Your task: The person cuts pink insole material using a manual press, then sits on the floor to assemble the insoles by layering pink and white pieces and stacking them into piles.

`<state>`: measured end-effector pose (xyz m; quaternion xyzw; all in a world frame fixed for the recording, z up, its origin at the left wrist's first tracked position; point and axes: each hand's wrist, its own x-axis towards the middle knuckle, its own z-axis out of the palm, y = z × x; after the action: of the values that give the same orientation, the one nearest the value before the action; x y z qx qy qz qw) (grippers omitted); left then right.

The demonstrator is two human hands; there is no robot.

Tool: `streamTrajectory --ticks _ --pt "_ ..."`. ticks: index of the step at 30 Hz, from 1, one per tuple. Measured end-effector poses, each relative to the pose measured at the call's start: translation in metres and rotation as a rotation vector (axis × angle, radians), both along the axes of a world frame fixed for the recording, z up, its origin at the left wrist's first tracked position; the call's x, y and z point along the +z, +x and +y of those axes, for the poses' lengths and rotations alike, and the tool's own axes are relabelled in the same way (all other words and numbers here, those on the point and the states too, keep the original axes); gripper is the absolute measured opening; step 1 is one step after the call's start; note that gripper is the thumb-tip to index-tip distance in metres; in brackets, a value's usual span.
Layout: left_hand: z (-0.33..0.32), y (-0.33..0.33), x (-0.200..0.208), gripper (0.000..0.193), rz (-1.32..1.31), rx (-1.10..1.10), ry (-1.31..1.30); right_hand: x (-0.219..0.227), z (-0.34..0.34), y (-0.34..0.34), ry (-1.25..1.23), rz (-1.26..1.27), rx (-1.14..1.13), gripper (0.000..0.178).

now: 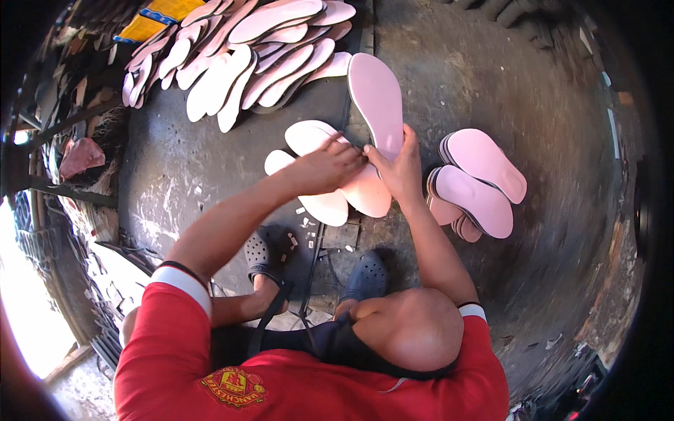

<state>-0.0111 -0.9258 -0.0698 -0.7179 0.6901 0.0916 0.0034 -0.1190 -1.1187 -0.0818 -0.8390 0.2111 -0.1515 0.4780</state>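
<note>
A long pink shoe sole [377,95] is held out over the dark floor. My right hand [399,172] grips its near end, fingers wrapped around the edge. My left hand [328,168] meets it from the left, with fingertips pinching the same near edge of the sole. Right under both hands lie a few white and pale pink soles [312,137], overlapping each other on the floor.
A small stack of pink soles [481,182] sits to the right of my hands. A large spread of pink and white soles [246,59] covers the floor at the top, beside a yellow sack [158,14]. My feet in dark perforated clogs [265,252] rest below. Clutter lines the left wall.
</note>
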Motion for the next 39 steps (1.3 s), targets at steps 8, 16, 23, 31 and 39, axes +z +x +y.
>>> streamTrajectory --ticks 8,16,23,31,39 --pt "0.1 0.003 0.0 0.106 0.297 0.364 0.303 -0.041 0.023 0.02 -0.129 0.298 0.41 0.099" --pt "0.098 -0.017 0.02 0.059 0.323 0.471 0.368 -0.026 0.028 -0.005 -0.228 0.345 0.289 0.073" --pt "0.101 -0.028 -0.014 0.034 0.221 1.051 -0.195 -0.019 0.023 -0.02 -0.5 0.361 0.139 0.038" --pt "0.077 -0.029 0.004 0.037 0.819 1.397 -0.954 -0.026 0.024 -0.033 -0.215 -0.303 -0.019 0.038" --pt "0.086 -0.008 0.012 0.056 0.129 1.309 -0.103 -0.001 0.016 -0.033 -0.583 0.268 0.074 0.033"
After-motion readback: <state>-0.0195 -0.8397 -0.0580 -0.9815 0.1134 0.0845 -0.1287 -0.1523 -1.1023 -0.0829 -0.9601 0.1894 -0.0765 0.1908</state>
